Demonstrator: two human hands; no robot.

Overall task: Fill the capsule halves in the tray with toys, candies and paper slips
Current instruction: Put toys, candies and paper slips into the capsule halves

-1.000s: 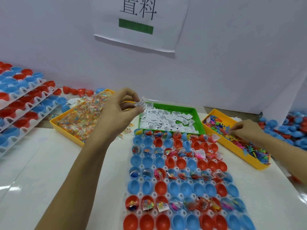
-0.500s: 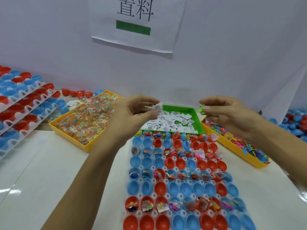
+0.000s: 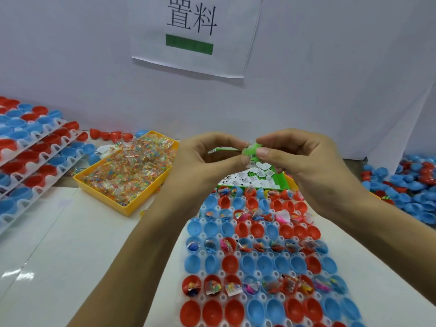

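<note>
Both hands meet above the far end of the capsule tray (image 3: pixel 259 263) — the left hand (image 3: pixel 203 159) pinches a paper slip (image 3: pixel 213 151), the right hand (image 3: pixel 299 156) pinches a small green toy (image 3: pixel 250 149). Red and blue capsule halves (image 3: pixel 230 264) fill the tray, some already loaded — a yellow candy bin (image 3: pixel 127 204) sits left on the table (image 3: pixel 70 244).

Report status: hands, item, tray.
Left hand pinching slip, right hand pinching green toy. Both over tray. Nothing blocking.

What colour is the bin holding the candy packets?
Yellow bin, seen best in the head view, left of both hands.
</note>
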